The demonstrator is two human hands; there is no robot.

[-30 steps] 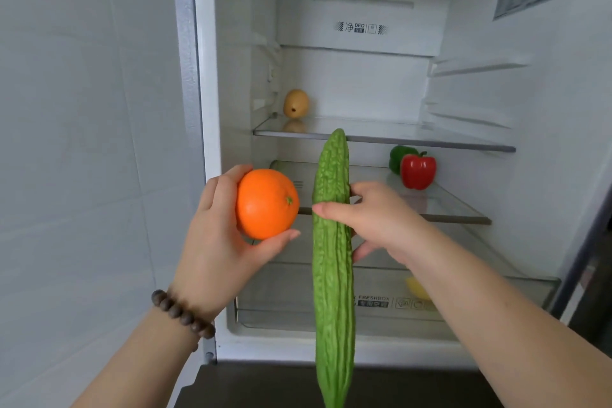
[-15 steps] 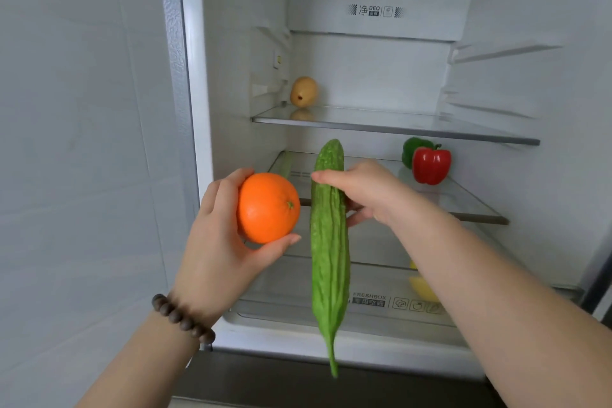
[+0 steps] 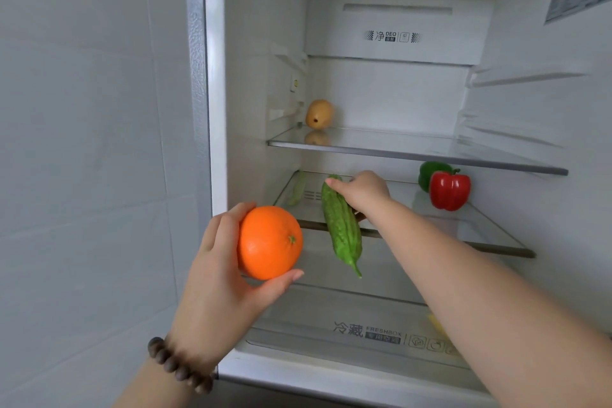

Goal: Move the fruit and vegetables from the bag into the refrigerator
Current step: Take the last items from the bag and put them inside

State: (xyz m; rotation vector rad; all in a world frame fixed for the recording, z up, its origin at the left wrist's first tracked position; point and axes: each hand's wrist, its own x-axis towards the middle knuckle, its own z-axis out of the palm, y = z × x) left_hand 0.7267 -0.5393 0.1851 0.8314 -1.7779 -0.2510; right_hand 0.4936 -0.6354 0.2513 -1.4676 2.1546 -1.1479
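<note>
Two hands reach toward the open refrigerator (image 3: 390,30) in our single head view. Our left hand (image 3: 218,278) cups an orange (image 3: 270,242) in front of the fridge, thumb beneath it and fingers behind, mostly hidden by the fruit; a beaded bracelet (image 3: 178,366) circles the wrist. Our right hand (image 3: 362,192) grips the upper part of a bitter gourd (image 3: 341,228), whose far end lies over the lower glass shelf (image 3: 490,235) while its tail hangs past the front edge; whether it touches the glass we cannot tell. A red pepper (image 3: 449,190) stands at the right of that shelf, half covering a green pepper (image 3: 430,172). A pear (image 3: 319,113) sits far left on the upper shelf (image 3: 414,151). Something yellow shows dimly in the crisper drawer (image 3: 364,331), largely hidden by our forearm.
</note>
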